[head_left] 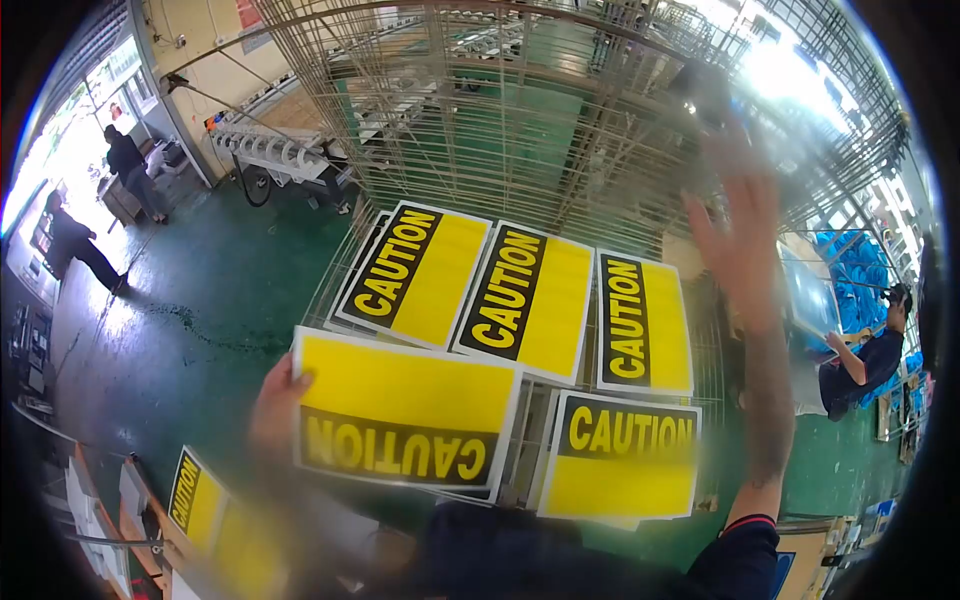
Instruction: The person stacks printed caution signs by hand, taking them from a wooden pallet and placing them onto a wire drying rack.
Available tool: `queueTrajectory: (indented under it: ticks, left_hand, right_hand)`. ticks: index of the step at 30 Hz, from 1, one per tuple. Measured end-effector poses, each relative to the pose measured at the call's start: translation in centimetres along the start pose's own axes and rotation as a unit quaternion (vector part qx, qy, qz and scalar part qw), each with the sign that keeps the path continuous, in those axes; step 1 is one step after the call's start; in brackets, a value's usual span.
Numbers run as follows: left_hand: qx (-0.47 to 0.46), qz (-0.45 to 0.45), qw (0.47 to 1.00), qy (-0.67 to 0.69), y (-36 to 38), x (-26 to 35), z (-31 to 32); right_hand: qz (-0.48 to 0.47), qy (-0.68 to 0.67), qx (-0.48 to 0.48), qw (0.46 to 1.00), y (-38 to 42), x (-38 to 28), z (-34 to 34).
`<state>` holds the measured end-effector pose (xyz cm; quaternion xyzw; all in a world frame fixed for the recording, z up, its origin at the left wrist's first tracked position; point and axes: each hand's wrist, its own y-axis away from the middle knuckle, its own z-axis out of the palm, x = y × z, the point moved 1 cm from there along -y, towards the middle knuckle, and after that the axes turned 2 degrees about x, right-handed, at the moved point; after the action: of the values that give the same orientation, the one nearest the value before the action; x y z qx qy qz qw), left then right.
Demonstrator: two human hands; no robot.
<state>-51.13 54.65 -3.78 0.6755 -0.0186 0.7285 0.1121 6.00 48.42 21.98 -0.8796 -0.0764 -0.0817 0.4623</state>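
Left hand (275, 405), fingertips hidden, pinching caution sign (410, 375) over near-left corner of wire rack (460, 150), blurred right hand (740, 225) spread, rack contact unclear, green floor (235, 290) beyond left edge.

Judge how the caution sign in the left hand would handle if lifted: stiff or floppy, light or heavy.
The caution sign is probably fairly stiff: it looks flat with the left hand gripping it at one edge. It is likely light, seeming a thin sheet. Its flat rectangular shape should keep it from rolling.

Wire rack (535, 425): three CAUTION signs (525, 300) in row, another sign (620, 470) nearer, turned crosswise.
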Motion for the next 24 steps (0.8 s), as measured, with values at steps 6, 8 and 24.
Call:
queueTrajectory:
  ticks: [6, 8, 24]
  left_hand:
    - [0.065, 0.029, 0.994, 0.082, 3.3, 2.1, -1.1]
    - [0.088, 0.048, 0.988, 0.117, 3.6, -1.2, -2.3]
    - [0.301, -0.065, 0.924, 0.228, -8.0, -11.5, 11.2]
  right_hand:
    - [0.004, -0.026, -0.004, 1.0, 1.0, -0.4, -0.7]
    - [-0.008, -0.029, -0.016, 0.999, 1.2, -0.6, -1.4]
    - [0.0, -0.053, 0.006, 0.999, -7.3, 8.4, 4.5]
